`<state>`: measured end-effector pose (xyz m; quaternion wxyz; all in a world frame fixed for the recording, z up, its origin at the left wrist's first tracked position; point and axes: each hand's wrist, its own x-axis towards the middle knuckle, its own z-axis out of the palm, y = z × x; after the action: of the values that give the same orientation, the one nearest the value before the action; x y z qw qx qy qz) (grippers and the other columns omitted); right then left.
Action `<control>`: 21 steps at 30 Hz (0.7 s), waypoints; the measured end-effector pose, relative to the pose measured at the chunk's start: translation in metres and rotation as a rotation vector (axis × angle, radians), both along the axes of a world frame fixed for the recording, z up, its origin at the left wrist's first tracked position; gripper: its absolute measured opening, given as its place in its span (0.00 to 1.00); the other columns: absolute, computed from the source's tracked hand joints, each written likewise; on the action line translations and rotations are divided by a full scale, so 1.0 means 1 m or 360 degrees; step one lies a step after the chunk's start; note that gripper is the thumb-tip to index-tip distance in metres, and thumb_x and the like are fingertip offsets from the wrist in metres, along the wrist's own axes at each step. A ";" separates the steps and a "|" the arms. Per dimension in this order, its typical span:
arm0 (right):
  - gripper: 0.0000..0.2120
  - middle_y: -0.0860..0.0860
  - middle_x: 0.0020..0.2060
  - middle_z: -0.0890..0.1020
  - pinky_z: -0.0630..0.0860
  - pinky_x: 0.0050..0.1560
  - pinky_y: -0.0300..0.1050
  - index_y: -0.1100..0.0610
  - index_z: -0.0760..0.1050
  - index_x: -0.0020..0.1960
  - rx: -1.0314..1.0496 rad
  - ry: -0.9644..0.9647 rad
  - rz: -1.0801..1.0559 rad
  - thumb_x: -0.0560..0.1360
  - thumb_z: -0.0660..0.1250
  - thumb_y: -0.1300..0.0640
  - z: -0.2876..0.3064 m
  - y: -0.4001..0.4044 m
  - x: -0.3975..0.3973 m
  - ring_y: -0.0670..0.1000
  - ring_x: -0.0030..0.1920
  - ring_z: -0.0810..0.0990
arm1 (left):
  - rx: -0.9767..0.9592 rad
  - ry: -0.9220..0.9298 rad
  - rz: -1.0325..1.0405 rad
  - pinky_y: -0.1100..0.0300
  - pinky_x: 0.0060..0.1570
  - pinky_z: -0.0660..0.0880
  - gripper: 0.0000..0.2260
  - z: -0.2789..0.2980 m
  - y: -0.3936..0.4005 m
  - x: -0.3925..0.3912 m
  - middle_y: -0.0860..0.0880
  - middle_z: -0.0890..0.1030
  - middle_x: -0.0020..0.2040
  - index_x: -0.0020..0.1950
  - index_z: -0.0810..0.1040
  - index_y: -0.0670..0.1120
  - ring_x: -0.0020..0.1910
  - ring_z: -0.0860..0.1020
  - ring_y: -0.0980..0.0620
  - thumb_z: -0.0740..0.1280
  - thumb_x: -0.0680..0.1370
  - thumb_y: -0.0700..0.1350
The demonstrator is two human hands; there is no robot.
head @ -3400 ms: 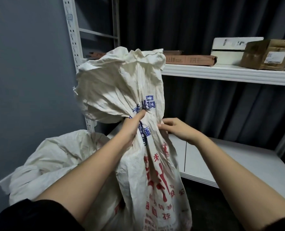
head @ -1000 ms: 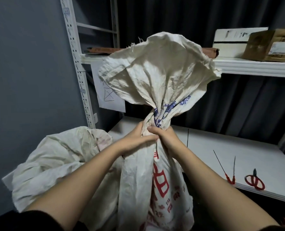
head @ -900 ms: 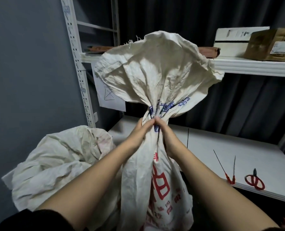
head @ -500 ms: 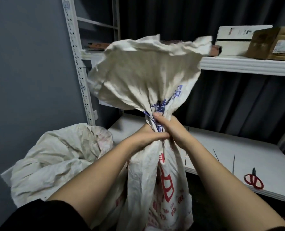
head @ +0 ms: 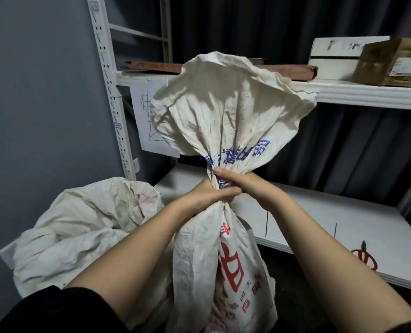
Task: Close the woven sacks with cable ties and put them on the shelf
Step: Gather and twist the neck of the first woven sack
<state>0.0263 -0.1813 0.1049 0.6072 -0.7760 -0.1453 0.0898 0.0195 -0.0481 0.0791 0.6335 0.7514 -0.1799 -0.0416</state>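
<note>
A white woven sack [head: 223, 255] with red and blue print stands upright in front of me. Its neck is gathered and its open top fans out above. My left hand [head: 205, 195] grips the bunched neck from the left. My right hand [head: 241, 182] grips it from the right, just above and partly over the left hand. A second crumpled white sack [head: 79, 227] lies at the lower left. Two thin cable ties [head: 266, 223] lie on the lower white shelf [head: 343, 212].
Red-handled scissors [head: 366, 258] lie on the lower shelf at the right. The upper shelf [head: 367, 94] holds a flat brown box, a white box and a cardboard box [head: 391, 61]. A white perforated upright [head: 108, 87] and a paper sheet [head: 144, 123] stand at left.
Both hands have tightened around the sack's neck, the right hand now overlapping the left. The fanned top has shifted and spread toward the right.
</note>
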 end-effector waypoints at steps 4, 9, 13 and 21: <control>0.18 0.47 0.49 0.83 0.72 0.52 0.45 0.51 0.81 0.53 -0.0256 -0.0074 -0.0057 0.74 0.64 0.39 -0.010 0.002 -0.002 0.47 0.49 0.79 | -0.0012 -0.0043 0.0263 0.77 0.43 0.73 0.17 -0.003 -0.001 0.003 0.48 0.82 0.53 0.62 0.77 0.41 0.46 0.79 0.61 0.68 0.74 0.33; 0.18 0.51 0.43 0.81 0.71 0.43 0.49 0.56 0.77 0.48 -0.1049 -0.1610 -0.0618 0.74 0.58 0.43 -0.043 -0.017 -0.003 0.54 0.45 0.79 | -0.0399 0.0430 0.0283 0.67 0.34 0.78 0.10 0.000 0.012 0.003 0.49 0.84 0.35 0.56 0.78 0.40 0.33 0.82 0.54 0.65 0.76 0.34; 0.25 0.51 0.67 0.72 0.66 0.64 0.51 0.53 0.68 0.68 -0.1473 -0.2614 -0.0500 0.71 0.63 0.62 -0.058 -0.029 0.007 0.52 0.66 0.71 | -0.0250 0.0382 0.0336 0.68 0.30 0.73 0.06 -0.001 0.015 0.003 0.54 0.80 0.29 0.49 0.80 0.42 0.30 0.76 0.57 0.66 0.75 0.35; 0.25 0.44 0.72 0.67 0.55 0.74 0.56 0.49 0.67 0.73 -0.1796 -0.3020 -0.0296 0.76 0.62 0.59 -0.022 -0.021 0.022 0.48 0.68 0.69 | 0.0422 0.0581 -0.0322 0.63 0.29 0.63 0.14 0.005 0.021 -0.001 0.52 0.69 0.26 0.27 0.70 0.50 0.25 0.66 0.57 0.66 0.71 0.39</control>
<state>0.0486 -0.2023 0.0834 -0.1871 -0.7031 -0.4310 -0.5338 0.0186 -0.0268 0.0836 0.5439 0.7862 -0.1297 -0.2632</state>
